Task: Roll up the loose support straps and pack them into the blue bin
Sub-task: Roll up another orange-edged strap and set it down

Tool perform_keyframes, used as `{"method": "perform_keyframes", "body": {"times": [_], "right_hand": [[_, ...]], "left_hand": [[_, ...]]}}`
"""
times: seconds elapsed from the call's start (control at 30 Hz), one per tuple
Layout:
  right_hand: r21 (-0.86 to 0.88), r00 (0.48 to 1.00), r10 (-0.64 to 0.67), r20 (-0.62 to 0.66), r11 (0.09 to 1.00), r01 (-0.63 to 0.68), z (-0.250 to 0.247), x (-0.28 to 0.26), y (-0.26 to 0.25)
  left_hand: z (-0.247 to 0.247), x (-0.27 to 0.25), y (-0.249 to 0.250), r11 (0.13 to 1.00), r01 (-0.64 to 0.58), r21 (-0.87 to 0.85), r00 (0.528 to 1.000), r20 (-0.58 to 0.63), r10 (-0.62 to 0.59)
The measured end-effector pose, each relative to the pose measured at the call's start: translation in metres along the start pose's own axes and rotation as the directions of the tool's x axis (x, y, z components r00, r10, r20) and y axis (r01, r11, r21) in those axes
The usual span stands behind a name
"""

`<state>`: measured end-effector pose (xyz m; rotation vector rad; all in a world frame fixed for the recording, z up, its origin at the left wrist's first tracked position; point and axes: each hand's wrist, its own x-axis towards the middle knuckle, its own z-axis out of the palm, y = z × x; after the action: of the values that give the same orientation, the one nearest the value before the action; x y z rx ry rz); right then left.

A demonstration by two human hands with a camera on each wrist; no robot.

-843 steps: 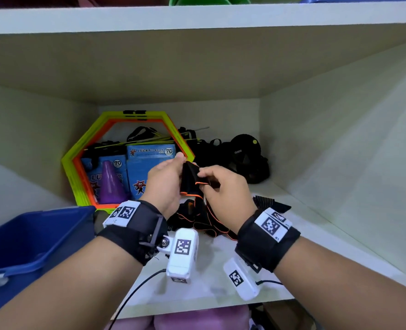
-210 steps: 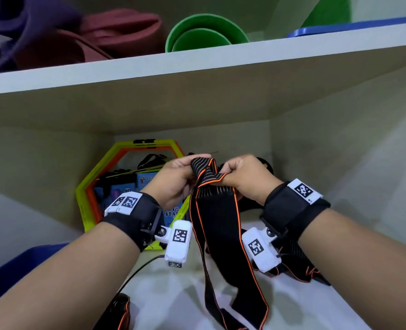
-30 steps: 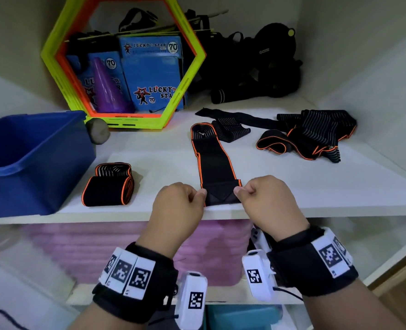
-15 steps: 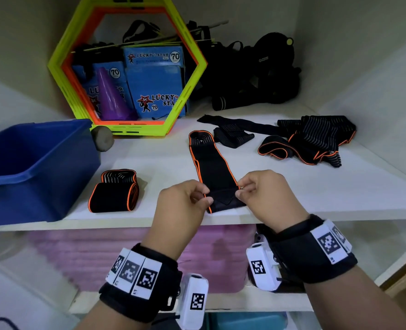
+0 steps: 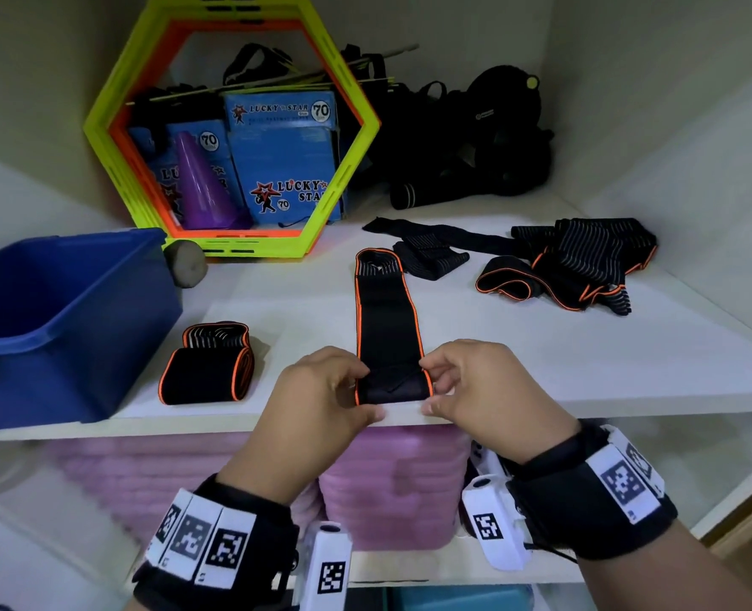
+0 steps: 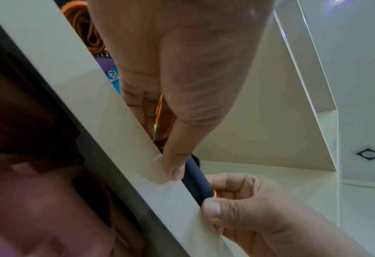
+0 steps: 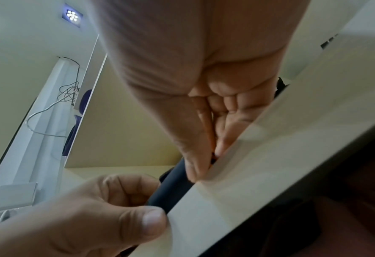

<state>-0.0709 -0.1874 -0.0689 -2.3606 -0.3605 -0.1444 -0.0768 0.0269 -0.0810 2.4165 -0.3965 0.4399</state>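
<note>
A black strap with orange edging (image 5: 387, 319) lies stretched out on the white shelf (image 5: 542, 372), running from the front edge toward the back. Its near end is folded over into a small roll (image 5: 394, 388). My left hand (image 5: 321, 390) pinches the roll's left side and my right hand (image 5: 475, 381) pinches its right side, thumbs at the shelf's front edge. The wrist views show the dark roll (image 6: 196, 184) (image 7: 171, 186) between both thumbs. A finished rolled strap (image 5: 209, 363) sits left of my hands. The blue bin (image 5: 56, 319) stands at the shelf's left end.
Loose black and orange straps (image 5: 572, 266) lie in a heap at the right rear, with a plain black one (image 5: 427, 253) beside them. A yellow-orange hexagon frame (image 5: 233, 125) holding blue boxes and a purple cone stands behind. Black gear is piled in the back corner. Pink mats fill the shelf below.
Over the last second both hands have turned the strap's near end over on itself, starting a roll at the shelf edge. The rest of the strap stays flat.
</note>
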Motion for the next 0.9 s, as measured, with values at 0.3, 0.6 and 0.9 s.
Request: {"method": "perform_keyframes", "body": {"times": [0.3,0.6,0.9], "right_hand": [[-0.196,0.994,-0.089,0.065,0.975,0.100,0.007,0.002,0.003],[-0.209,0.995,0.018,-0.095,0.977,-0.038,0.016,0.017,0.000],[-0.210,0.979,0.143,-0.146,0.963,-0.172,0.014,0.021,-0.005]], "left_hand": [[-0.005,-0.001,-0.007,1.000,-0.002,-0.025,0.998,0.068,0.003],[-0.004,0.017,-0.013,0.969,0.243,0.038,0.965,0.087,-0.246],[0.006,0.016,0.000,0.919,0.381,-0.105,0.924,0.017,-0.382]]}}
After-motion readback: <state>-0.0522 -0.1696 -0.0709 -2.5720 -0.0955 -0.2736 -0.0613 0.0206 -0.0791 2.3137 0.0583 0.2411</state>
